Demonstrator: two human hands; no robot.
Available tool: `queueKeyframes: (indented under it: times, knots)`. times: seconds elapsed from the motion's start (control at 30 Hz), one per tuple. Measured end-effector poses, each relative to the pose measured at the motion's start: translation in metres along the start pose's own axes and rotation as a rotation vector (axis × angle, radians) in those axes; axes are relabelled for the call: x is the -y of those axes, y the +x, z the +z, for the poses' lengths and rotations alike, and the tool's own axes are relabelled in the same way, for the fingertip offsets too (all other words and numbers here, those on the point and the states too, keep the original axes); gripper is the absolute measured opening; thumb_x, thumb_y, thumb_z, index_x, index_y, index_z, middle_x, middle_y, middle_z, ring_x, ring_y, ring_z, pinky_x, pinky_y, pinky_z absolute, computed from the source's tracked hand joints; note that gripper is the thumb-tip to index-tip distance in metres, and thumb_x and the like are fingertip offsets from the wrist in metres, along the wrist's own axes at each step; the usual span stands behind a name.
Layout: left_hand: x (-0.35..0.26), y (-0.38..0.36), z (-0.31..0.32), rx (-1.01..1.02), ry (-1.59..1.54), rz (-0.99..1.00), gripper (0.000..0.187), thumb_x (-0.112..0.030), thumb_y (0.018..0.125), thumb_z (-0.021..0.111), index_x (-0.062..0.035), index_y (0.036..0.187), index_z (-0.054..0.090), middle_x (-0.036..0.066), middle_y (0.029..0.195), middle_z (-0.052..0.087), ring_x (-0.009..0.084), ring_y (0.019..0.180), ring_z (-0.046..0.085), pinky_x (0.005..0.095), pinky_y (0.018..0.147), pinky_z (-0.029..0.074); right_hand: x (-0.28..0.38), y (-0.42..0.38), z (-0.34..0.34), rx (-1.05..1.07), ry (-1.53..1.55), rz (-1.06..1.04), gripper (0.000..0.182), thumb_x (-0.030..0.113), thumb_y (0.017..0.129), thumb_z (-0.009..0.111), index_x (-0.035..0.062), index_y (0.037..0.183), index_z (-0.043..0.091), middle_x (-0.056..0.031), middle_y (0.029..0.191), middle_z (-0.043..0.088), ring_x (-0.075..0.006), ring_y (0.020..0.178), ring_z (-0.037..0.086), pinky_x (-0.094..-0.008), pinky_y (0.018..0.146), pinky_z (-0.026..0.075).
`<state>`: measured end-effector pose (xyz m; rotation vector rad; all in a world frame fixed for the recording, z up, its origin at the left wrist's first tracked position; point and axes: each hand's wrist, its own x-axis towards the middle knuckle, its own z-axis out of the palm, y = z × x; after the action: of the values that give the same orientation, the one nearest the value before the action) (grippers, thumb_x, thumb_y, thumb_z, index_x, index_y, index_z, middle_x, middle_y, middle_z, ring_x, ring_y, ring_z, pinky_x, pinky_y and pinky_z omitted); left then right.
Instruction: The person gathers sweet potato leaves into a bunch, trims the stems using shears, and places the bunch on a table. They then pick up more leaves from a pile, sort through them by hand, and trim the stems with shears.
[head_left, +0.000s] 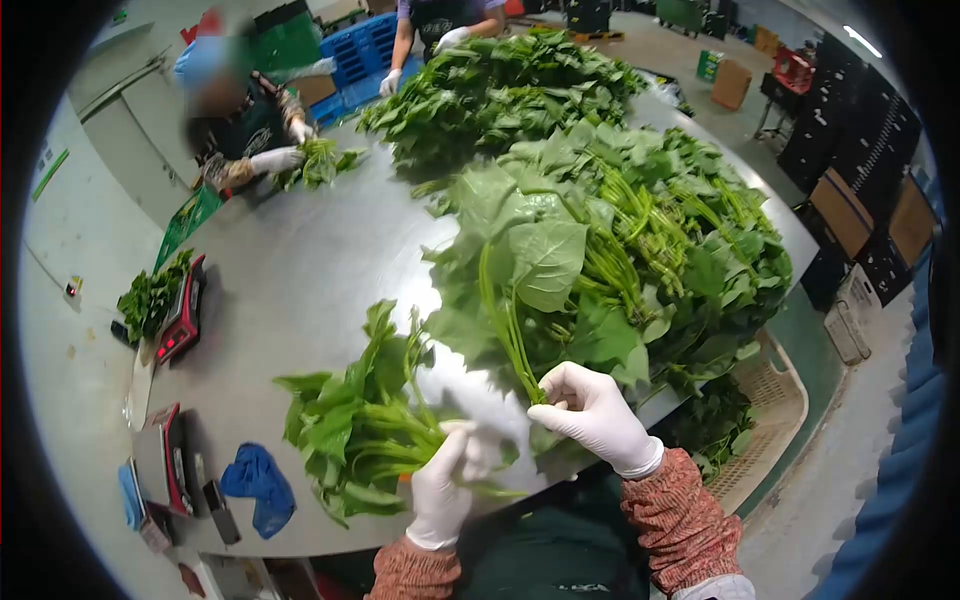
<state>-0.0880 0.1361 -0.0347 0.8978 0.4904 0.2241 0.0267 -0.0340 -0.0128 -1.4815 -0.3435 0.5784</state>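
White gloves cover both hands. My left hand (pixel 443 485) is closed around the stem ends of a bunch of leafy greens (pixel 345 435), whose leaves spread to the left just above the table's near side. Between thumb and fingers, my right hand (pixel 598 415) pinches a few long green stems (pixel 505 335) topped by broad, heart-shaped leaves. These stand upright in front of a large heap of leafy greens (pixel 650 235), which covers the right part of the metal table (pixel 270 265).
Two red scales (pixel 183 315) stand along the left edge, one bearing greens. A blue cloth (pixel 258 490) lies near the front left. Across the table, one co-worker (pixel 250 130) handles greens and another (pixel 450 20) stands behind a second heap. A plastic crate (pixel 780 400) sits below right.
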Motion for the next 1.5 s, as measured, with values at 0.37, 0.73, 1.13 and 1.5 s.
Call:
queueKeyframes:
  times: [0.37, 0.73, 1.13, 1.5]
  knots:
    - [0.005, -0.005, 0.020, -0.048, -0.052, -0.206, 0.016, -0.010, 0.088, 0.067, -0.0001, 0.099, 0.063, 0.001, 0.068, 0.054, 0.0091, 0.054, 0.045, 0.0236, 0.052, 0.039, -0.041, -0.030, 0.036, -0.022, -0.188, -0.123, 0.019, 0.010, 0.081, 0.075, 0.0008, 0.085, 0.059, 0.0000, 0.073, 0.058, -0.0018, 0.058, 0.046, -0.0206, 0.051, 0.040]
    - [0.014, 0.004, -0.008, 0.021, -0.233, -0.144, 0.011, -0.011, 0.094, 0.060, -0.0019, 0.089, 0.061, -0.001, 0.067, 0.050, 0.0085, 0.057, 0.041, 0.0264, 0.057, 0.036, -0.061, -0.060, -0.021, -0.452, 1.073, -0.295, 0.032, 0.026, 0.099, 0.053, 0.0008, 0.119, 0.050, -0.0138, 0.100, 0.062, -0.0175, 0.076, 0.063, -0.0348, 0.079, 0.056]
    - [0.025, -0.009, 0.003, 0.129, -0.164, -0.270, 0.015, -0.013, 0.095, 0.058, 0.0014, 0.098, 0.063, -0.001, 0.068, 0.048, 0.0078, 0.059, 0.042, 0.0234, 0.059, 0.037, -0.047, -0.044, 0.050, -0.109, 0.310, -0.059, 0.010, 0.001, 0.088, 0.066, -0.0033, 0.094, 0.060, -0.0057, 0.087, 0.062, -0.0100, 0.075, 0.064, -0.0229, 0.067, 0.052]
    - [0.026, 0.008, -0.008, 0.055, -0.310, -0.122, 0.009, -0.011, 0.091, 0.059, -0.0054, 0.097, 0.057, 0.003, 0.076, 0.055, 0.0096, 0.057, 0.046, 0.0243, 0.053, 0.038, 0.004, -0.076, -0.009, -0.008, 0.938, -0.556, 0.068, 0.055, 0.102, 0.024, 0.0118, 0.050, 0.036, -0.0020, 0.049, 0.038, -0.0155, 0.039, 0.031, -0.0280, 0.051, 0.036]
